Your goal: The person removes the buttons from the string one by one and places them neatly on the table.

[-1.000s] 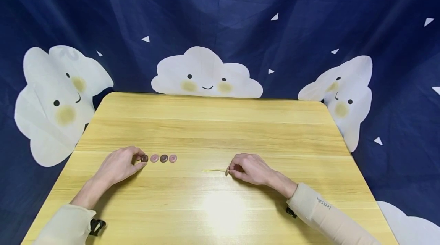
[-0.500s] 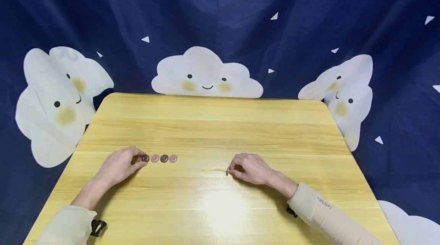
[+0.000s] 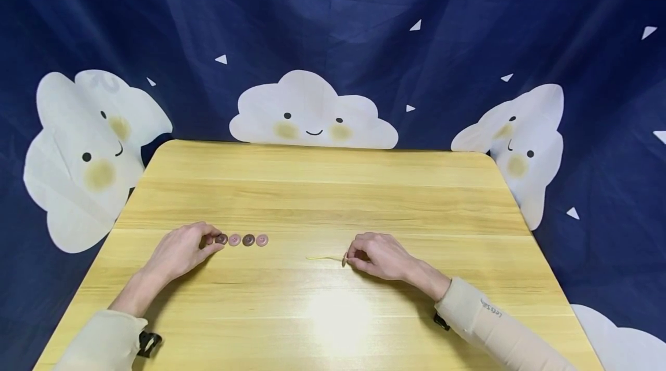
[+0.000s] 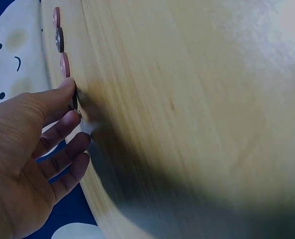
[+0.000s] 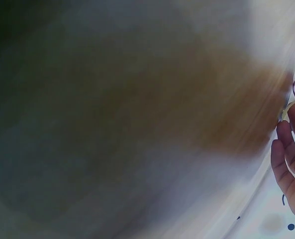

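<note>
On the left part of the table, my left hand [image 3: 183, 248] holds a dark brown button [image 3: 222, 239] between thumb and fingertips, low at the tabletop. That button forms the left end of a row with a pink button [image 3: 235, 240], another dark button [image 3: 248, 240] and another pink button [image 3: 262, 240], all lying flat. Whatever lies beneath the left fingers is mostly hidden. Right of centre, my right hand [image 3: 378, 255] pinches a small brownish button [image 3: 344, 260], seen edge-on. From it a thin yellow string [image 3: 324, 257] trails leftward over the wood.
The light wooden table [image 3: 322, 186] has rounded far corners. Behind it hangs a dark blue curtain [image 3: 291, 18] printed with white clouds and triangles. A bright glare spot lies on the tabletop between the forearms.
The dark brown button at my left fingertips has shifted slightly right, towards the pink button beside it. My right hand with the button and string stays in place.
</note>
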Demonstrator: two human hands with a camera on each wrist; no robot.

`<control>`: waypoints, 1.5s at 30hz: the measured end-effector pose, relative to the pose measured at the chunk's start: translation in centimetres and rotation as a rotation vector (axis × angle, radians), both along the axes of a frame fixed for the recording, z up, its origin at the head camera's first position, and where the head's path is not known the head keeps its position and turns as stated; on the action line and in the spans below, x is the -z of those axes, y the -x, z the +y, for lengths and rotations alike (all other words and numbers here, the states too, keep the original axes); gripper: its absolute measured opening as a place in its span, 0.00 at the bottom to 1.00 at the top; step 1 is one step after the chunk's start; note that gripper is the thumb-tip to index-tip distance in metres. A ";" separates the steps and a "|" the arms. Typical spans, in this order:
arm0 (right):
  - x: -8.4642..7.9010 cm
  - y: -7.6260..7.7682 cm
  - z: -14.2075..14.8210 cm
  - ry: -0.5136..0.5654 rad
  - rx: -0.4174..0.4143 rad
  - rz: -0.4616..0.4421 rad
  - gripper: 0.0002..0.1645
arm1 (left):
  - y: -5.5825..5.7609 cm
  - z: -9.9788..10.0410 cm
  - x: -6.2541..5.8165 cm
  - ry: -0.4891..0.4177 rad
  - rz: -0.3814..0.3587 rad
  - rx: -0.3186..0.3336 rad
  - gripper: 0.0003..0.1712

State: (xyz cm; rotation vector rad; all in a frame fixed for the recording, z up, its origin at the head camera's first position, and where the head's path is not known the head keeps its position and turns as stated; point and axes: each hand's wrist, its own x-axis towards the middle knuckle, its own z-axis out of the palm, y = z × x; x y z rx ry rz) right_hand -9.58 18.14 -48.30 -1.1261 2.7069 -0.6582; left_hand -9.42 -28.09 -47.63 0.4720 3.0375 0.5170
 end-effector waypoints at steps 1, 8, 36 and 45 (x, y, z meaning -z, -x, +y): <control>0.0 0.0 0.0 0.000 0.000 -0.001 0.04 | 0.0 0.0 0.0 0.003 -0.001 -0.002 0.13; 0.0 0.0 -0.1 0.004 -0.009 0.002 0.04 | -0.1 -0.2 0.0 -0.003 -0.013 -0.010 0.14; -0.4 0.0 -0.1 0.008 0.003 -0.007 0.04 | -1.1 7.9 -1.6 -0.110 0.127 0.137 0.12; -0.5 0.1 -0.3 0.030 -0.016 -0.002 0.04 | -1.1 12.1 -0.2 -0.121 0.115 0.240 0.15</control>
